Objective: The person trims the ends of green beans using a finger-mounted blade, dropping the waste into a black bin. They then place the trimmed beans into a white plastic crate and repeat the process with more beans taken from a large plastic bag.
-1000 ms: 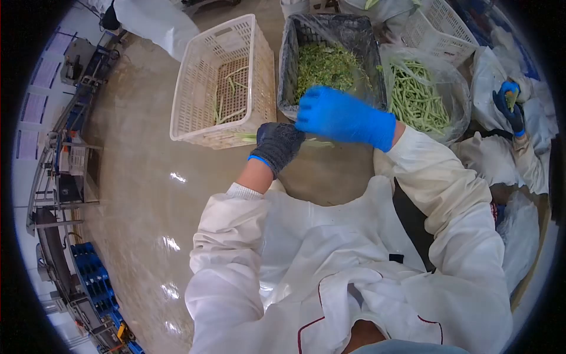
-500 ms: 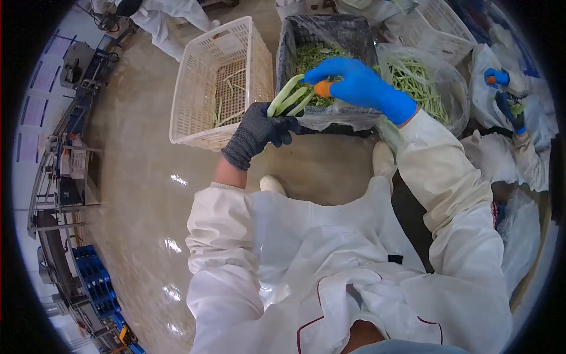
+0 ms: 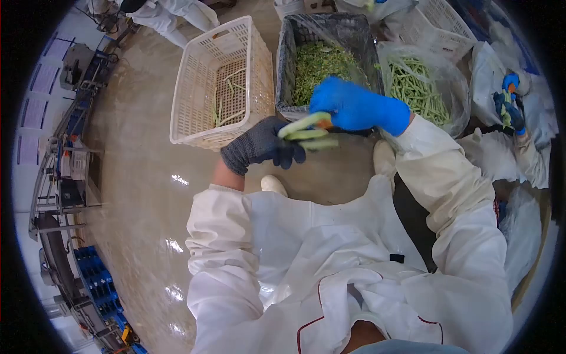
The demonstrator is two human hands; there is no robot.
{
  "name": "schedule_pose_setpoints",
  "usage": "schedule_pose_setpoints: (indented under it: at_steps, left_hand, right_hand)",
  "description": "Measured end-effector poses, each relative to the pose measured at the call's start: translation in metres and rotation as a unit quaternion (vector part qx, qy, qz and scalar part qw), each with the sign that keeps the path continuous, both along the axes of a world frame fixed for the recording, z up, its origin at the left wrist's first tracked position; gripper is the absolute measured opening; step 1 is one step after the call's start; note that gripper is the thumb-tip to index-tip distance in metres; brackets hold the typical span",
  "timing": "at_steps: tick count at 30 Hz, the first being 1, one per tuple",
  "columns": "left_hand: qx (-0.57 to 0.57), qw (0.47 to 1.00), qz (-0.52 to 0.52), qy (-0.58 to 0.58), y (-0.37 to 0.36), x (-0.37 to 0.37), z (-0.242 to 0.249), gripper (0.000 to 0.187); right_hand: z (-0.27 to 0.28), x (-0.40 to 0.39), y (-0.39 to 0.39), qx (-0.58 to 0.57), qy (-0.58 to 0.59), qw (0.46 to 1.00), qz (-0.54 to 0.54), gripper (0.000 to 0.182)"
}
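Observation:
In my left hand (image 3: 265,144), gloved in dark grey, several light-green bean pods (image 3: 306,123) are gripped, their free ends pointing right and blurred by motion. My right hand (image 3: 359,106), in a blue glove, is closed at those free ends. A small orange piece (image 3: 323,124) shows by its thumb; whether it is a tool or a finger cover I cannot make out. Just beyond the right hand stands a dark crate (image 3: 282,76) lined with clear plastic, holding chopped green bits (image 3: 321,65). A clear bag of long green beans (image 3: 415,88) is to its right.
A white slatted crate (image 3: 259,71) with a few beans at its bottom stands to the left. Another white crate (image 3: 445,26) is at the upper right. Near it, a co-worker's gloved hands (image 3: 512,106) hold something green. Metal equipment (image 3: 59,177) lines the left wall.
Both hands have come down a little towards me. The pods have swung from pointing up to pointing right, and the right hand has closed in at their ends.

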State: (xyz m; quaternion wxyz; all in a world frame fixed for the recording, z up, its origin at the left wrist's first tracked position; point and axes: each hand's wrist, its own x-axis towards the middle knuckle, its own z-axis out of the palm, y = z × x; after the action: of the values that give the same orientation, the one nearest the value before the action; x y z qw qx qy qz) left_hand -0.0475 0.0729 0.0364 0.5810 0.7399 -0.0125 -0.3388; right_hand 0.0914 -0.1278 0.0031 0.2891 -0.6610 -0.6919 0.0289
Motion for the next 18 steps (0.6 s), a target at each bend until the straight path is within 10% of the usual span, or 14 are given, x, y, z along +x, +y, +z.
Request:
schedule_pose_setpoints:
  at_steps: [4,7,11,18]
  left_hand:
    - [-0.156,0.987,-0.010,0.022,-0.009,-0.007,-0.013,0.042]
    - [-0.284,0.953,0.098,-0.042,-0.009,-0.004,-0.013,0.050]
    - [-0.262,0.929,0.238,-0.110,-0.013,0.004,0.000,0.041]
    - [-0.279,0.918,0.268,-0.085,-0.009,0.007,-0.006,0.039]
  right_hand:
    - [0.009,0.006,0.000,0.033,0.210,0.975,-0.061,0.025]
    - [-0.012,0.019,0.003,0.026,0.149,0.979,-0.137,0.034]
    - [-0.024,0.012,0.005,0.104,0.066,0.955,-0.270,0.039]
    - [0.003,0.015,0.012,0.203,0.262,0.913,-0.239,0.033]
